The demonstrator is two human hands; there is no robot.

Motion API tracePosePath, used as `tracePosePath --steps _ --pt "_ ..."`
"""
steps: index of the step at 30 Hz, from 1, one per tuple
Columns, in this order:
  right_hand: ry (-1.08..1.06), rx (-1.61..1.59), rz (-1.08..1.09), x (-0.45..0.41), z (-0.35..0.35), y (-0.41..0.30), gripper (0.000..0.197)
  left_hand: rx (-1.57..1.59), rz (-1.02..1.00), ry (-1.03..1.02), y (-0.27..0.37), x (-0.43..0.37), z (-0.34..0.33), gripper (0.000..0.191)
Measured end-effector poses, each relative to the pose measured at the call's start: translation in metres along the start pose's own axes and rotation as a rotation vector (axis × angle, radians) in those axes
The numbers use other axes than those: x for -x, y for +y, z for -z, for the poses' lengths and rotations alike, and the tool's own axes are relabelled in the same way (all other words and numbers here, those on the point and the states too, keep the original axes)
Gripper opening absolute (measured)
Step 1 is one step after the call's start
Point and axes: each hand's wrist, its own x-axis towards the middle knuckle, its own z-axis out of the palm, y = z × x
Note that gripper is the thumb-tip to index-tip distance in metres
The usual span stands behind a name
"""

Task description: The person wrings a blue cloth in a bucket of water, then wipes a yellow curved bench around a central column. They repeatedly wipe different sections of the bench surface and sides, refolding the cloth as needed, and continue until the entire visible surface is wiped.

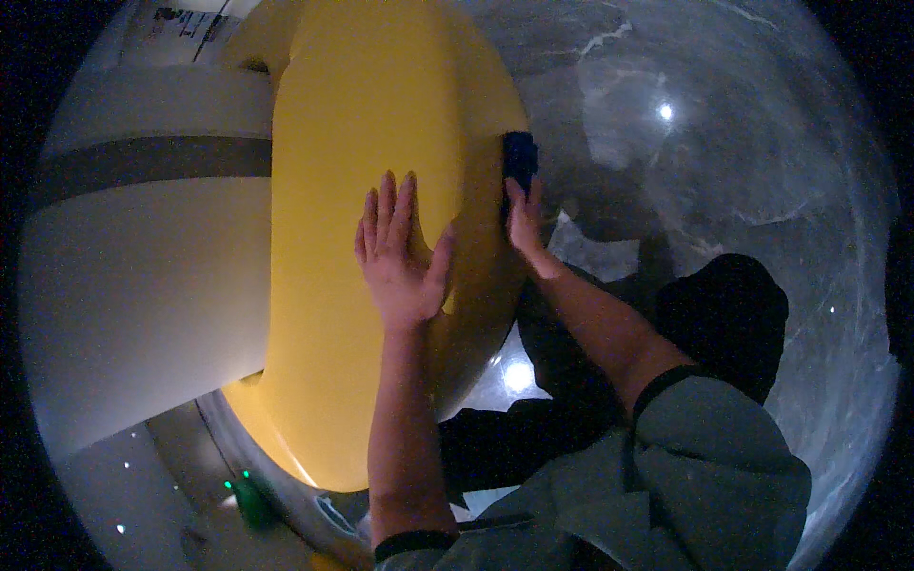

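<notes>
A large, smooth yellow surface with rounded edges (pixel 343 128), perhaps part of a seat or other furniture, runs from top to bottom left of centre. My left hand (pixel 403 260) lies palm down on it, fingers spread, holding nothing. At its right side, my right hand (pixel 525 218) holds a dark blue object (pixel 520 157), perhaps a cloth or a brush, against the shaded yellow side. The fingers partly cover the lower end of this object, and its exact kind cannot be told.
A pale panel with a dark band (pixel 150 285) adjoins the yellow piece on the left. Glossy grey marble-like floor (pixel 714 164) spreads to the right, with bright light reflections. A small dark green object with green lights (pixel 253 503) is at the lower left.
</notes>
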Motion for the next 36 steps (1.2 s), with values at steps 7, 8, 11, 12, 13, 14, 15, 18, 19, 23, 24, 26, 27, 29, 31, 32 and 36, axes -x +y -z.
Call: tracePosePath --steps 7,8,11,12,13,14,15,18,19,23,24,26,27,29,31,32,36 --pt "0.006 -0.106 -0.544 0.036 0.055 0.086 0.073 0.006 -0.015 0.029 0.000 0.004 0.000 0.067" --pt "0.001 -0.104 -0.550 0.056 0.051 0.079 0.073 0.001 -0.015 0.037 -0.005 0.008 0.001 0.067" --pt "0.127 -0.159 -0.748 0.102 0.035 0.038 0.076 0.014 -0.043 0.067 -0.006 0.007 -0.002 0.067" --pt "0.181 -0.174 -0.812 0.116 0.032 0.026 0.077 0.025 -0.043 0.060 -0.005 0.008 -0.005 0.067" --pt "0.210 -0.184 -0.835 0.125 0.029 0.018 0.077 0.016 -0.051 0.051 -0.002 0.005 -0.005 0.066" --pt "0.240 -0.194 -0.859 0.134 0.026 0.012 0.078 0.006 -0.057 0.041 0.000 0.001 -0.006 0.065" --pt "0.129 0.060 -0.724 0.144 0.025 0.009 0.080 0.017 -0.060 0.041 0.002 -0.002 -0.007 0.065" --pt "-0.142 0.279 -0.493 0.177 0.007 -0.046 0.084 -0.029 -0.069 0.066 -0.015 0.001 -0.005 0.064" --pt "-0.277 0.233 -0.389 0.183 0.008 -0.074 0.087 -0.027 -0.053 0.065 -0.015 0.002 -0.004 0.063" --pt "-0.515 0.376 0.041 0.147 0.008 -0.105 0.089 0.082 -0.090 0.099 -0.028 0.004 -0.007 0.057" --pt "-0.437 0.284 0.092 0.135 0.004 -0.084 0.088 0.086 -0.089 0.092 -0.027 0.005 -0.009 0.057" --pt "-0.333 0.181 0.078 0.104 -0.003 -0.046 0.085 0.050 -0.018 0.076 -0.022 0.005 -0.008 0.053" --pt "-0.309 0.169 0.013 0.085 -0.002 -0.028 0.083 0.046 -0.011 0.070 -0.019 0.005 -0.009 0.053" --pt "-0.108 0.374 0.150 0.021 0.012 0.022 0.080 0.099 -0.046 0.089 0.000 -0.011 -0.016 0.054" --pt "-0.097 0.317 -0.078 0.036 0.017 0.038 0.079 0.063 -0.014 0.082 -0.014 -0.001 -0.008 0.053" --pt "-0.043 0.264 -0.285 0.041 0.021 0.042 0.079 0.058 -0.006 0.081 -0.017 0.002 -0.005 0.053" --pt "-0.056 -0.008 -0.700 0.087 0.053 0.087 0.079 0.058 -0.008 0.088 -0.013 -0.001 -0.006 0.054"
